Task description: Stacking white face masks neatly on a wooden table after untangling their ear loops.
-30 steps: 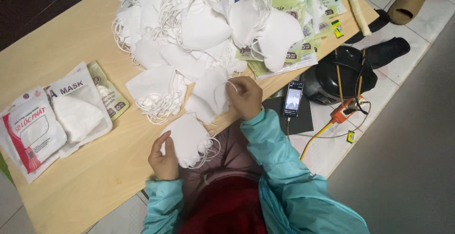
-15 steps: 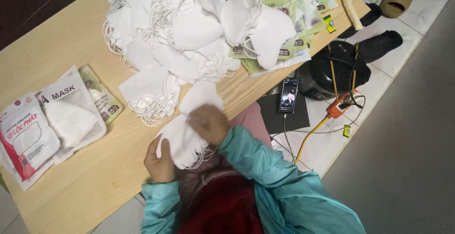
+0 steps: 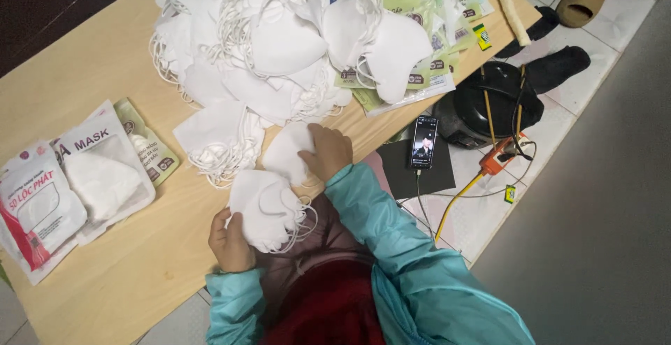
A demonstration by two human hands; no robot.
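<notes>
The left hand [image 3: 229, 239] is gripping a small stack of white masks [image 3: 265, 209] at the near table [image 3: 105, 275] edge, fingers curled round the stack's left side, thumb on top; the stack's ear loops are spilling out to the right. Just beyond it, touching its far edge, a single mask [image 3: 290, 151] is lying flat, and the right hand [image 3: 327, 151] is resting on that mask's right half, fingers spread and pressing down, not closed around it. So the single mask is sitting up and to the right of the stack, under the right hand, which is the nearer one; its long axis is running roughly from the stack toward the pile. A folded mask bundle [image 3: 218, 139] is lying just left of it. Farther off, the big pile [image 3: 265, 44] is covering the table's far half, well apart from both hands.
</notes>
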